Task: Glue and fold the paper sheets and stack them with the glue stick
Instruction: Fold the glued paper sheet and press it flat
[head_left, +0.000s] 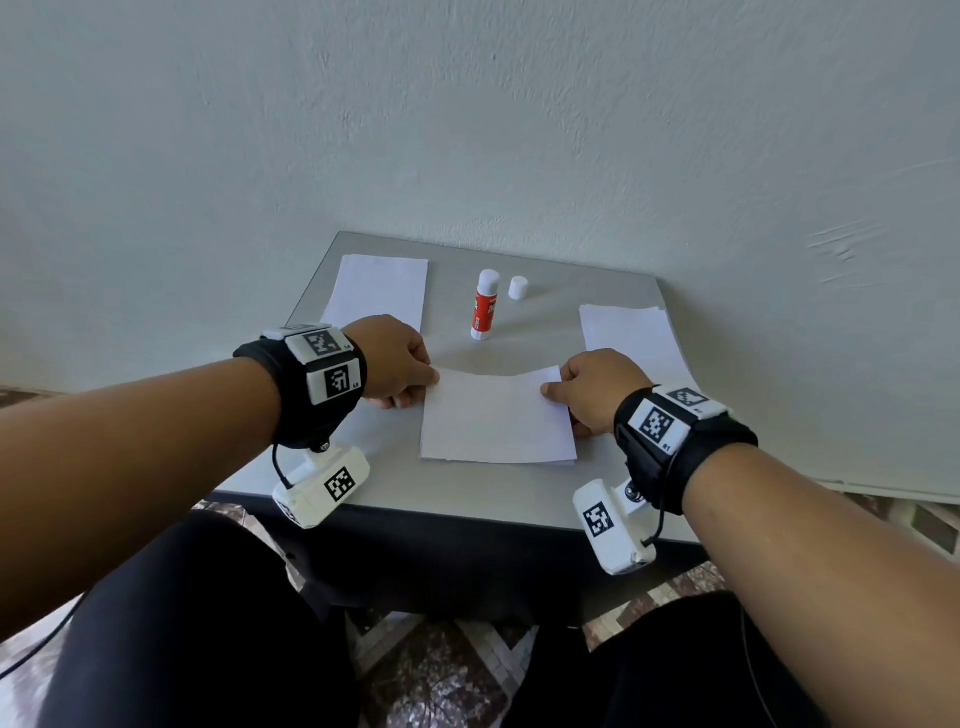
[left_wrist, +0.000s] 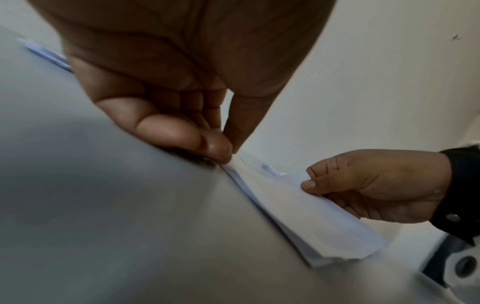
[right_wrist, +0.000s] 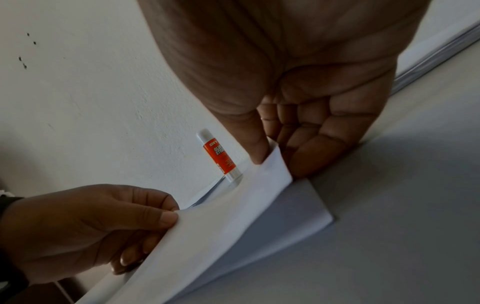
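Pale, rough-plastered wall (head_left: 467, 130) fills the background, and a small grey tabletop (head_left: 395, 478) stands against it, seen from above by a seated person.

Near the far left corner of the tabletop lies a stack of white paper sheets (head_left: 376, 291), flat and square to the edge. Just in front of it is the left hand (head_left: 397, 364), its thumb and fingers curled and pinching the far left corner of the middle sheet (head_left: 496, 421). In the left wrist view the thumb and fingertips (left_wrist: 215, 148) meet on that corner right at the tabletop.

The middle sheet is being folded: its far edge is raised off the layer beneath and sags in a shallow curve between the two hands, while the near edge lies flat close to the front edge of the tabletop.

Behind the sheet, toward the far edge, a glue stick (head_left: 484, 304) stands upright (white tube, red-orange label), uncapped. Its white cap (head_left: 518, 288) stands just beside it on the right, not touching.

The right hand (head_left: 597, 389) pinches the far right corner of the same sheet between thumb and curled fingers (right_wrist: 311, 144). Behind that hand, along the right edge of the tabletop, lies a second paper stack (head_left: 628, 332).

Black wristbands with white marker blocks sit on both wrists.
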